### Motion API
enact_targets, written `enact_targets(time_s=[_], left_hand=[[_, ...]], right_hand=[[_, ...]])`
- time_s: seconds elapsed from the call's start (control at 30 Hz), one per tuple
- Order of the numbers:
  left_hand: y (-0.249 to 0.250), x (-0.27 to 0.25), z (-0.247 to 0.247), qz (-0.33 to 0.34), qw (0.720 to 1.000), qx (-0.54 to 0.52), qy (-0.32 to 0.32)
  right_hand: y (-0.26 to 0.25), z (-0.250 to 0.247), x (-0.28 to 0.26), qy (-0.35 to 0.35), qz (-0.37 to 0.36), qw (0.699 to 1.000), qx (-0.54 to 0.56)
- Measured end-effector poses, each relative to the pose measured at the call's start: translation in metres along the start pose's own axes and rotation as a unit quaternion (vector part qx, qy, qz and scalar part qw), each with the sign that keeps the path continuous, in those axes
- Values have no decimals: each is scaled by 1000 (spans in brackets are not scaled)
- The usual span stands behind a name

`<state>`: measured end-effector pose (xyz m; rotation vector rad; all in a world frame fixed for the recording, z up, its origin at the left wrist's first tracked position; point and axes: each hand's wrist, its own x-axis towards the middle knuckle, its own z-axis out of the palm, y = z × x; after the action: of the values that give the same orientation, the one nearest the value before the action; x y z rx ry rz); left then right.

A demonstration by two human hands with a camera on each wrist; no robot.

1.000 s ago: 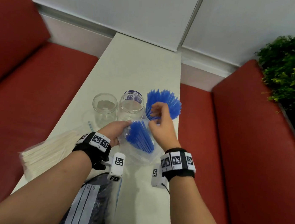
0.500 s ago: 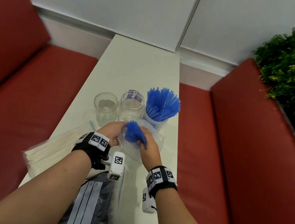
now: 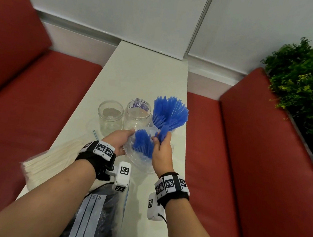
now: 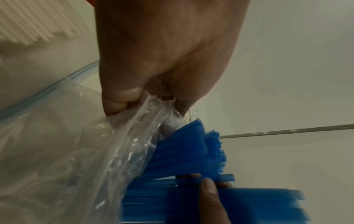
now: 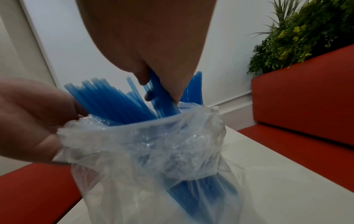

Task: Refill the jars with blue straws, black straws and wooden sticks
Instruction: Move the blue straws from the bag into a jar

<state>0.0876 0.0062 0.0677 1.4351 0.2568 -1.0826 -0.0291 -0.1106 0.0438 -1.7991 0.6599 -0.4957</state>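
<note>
Above bag [image 3: 138, 161], right hand [image 3: 162, 152] now lifting blue straws [image 3: 163, 134].

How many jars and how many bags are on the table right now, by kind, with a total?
Jars: 3, namely the left empty jar, the middle empty jar and the jar of blue straws
Bags: 3, namely the clear bag of blue straws, the bag of wooden sticks and the bag of black straws
Total: 6

We saw even, soft indoor light in the head view, with faint shadows on the white surface [image 3: 146, 77] and bowed edges. Both wrist views were dimmer and motion-blurred; glare glinted off the plastic bag [image 5: 153, 145].
</note>
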Motion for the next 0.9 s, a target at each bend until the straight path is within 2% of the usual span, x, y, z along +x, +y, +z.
enact_targets(time_s=[0.27,0.53,0.77,0.9], left_hand=[[-3,2,-1,-1,1000,-9,-4],[-5,9,-3,-7,1000,-14,-13],[-3,13,-5,-15,999,-29,-9],[-5,15,-4,-20,1000,-17,-15]], right_hand=[[-11,-5,6,-3,23,999,30],[-12,-4,1,-39,70,996,28],[-69,-31,37,-7,-14,999,41],[-54,-19,20,-34,44,998,27]])
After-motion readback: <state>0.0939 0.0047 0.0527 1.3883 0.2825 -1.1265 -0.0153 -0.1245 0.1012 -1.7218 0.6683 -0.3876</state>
